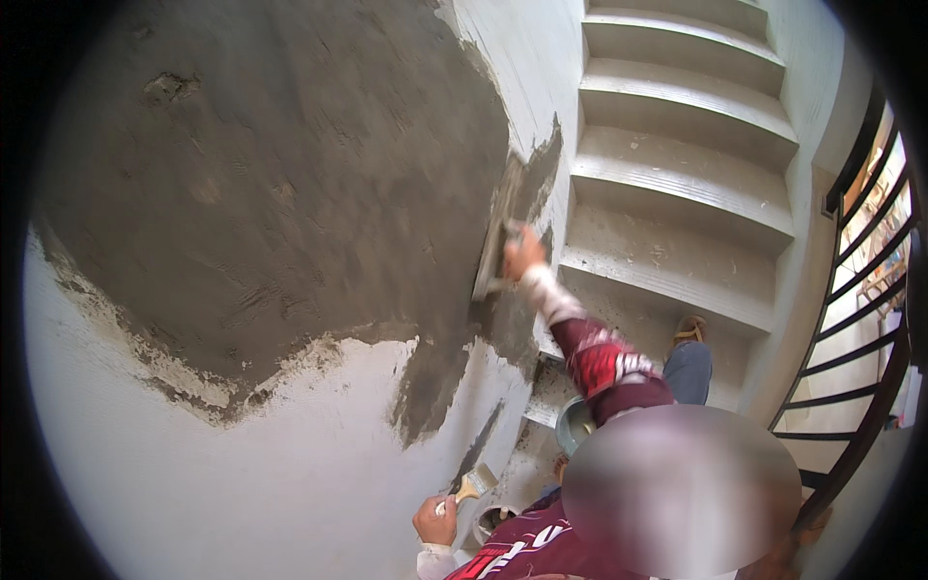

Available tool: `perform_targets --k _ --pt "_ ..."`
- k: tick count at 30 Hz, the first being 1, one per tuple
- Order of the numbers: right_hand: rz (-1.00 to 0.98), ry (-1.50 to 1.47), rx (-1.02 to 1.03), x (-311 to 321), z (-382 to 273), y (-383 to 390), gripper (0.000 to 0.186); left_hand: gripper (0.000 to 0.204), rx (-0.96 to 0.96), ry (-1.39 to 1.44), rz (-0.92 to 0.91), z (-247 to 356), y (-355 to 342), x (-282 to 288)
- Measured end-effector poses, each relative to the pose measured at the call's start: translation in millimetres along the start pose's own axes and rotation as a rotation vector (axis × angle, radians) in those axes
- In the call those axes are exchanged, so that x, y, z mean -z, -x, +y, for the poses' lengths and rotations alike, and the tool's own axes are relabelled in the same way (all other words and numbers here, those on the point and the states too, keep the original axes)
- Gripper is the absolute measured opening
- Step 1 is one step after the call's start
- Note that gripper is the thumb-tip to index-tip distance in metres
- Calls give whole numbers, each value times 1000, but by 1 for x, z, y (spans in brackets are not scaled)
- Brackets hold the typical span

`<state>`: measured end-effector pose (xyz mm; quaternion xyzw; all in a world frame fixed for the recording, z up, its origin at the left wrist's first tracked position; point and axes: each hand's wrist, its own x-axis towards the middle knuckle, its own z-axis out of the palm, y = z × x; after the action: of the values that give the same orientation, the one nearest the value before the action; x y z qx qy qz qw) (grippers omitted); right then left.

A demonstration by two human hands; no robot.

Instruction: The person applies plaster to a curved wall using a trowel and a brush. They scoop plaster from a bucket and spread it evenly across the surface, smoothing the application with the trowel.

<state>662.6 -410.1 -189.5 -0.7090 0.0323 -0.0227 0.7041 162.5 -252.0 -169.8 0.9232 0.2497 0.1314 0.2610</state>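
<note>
My right hand (524, 251), in a maroon and red sleeve, is closed round the handle of a long flat plastering trowel (498, 232). Its blade lies against the wall at the right edge of a wide patch of grey wet-looking plaster (290, 184). Motion blurs the hand and trowel slightly. Low on the left, my left hand (435, 522) grips a flat paintbrush (475, 482) by its handle, bristles pointing up and right, close to the white lower wall (290, 483). A blurred oval hides much of the lower right.
Concrete stairs (677, 155) climb beside the wall on the right. A bucket (570, 425) stands on a step under my right arm, and another round container (486, 527) is near the brush. A sandalled foot (690, 330) rests on a step. Black metal railing (851, 329) borders the stairs.
</note>
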Motion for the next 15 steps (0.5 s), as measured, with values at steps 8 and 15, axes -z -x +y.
perform_targets --k 8,15 --pt "-46 32 39 -10 -15 52 47 14 26 -22 29 15 3 -7" --pt "-158 28 -73 -22 10 117 47 16 9 21 83 33 -21 -9"
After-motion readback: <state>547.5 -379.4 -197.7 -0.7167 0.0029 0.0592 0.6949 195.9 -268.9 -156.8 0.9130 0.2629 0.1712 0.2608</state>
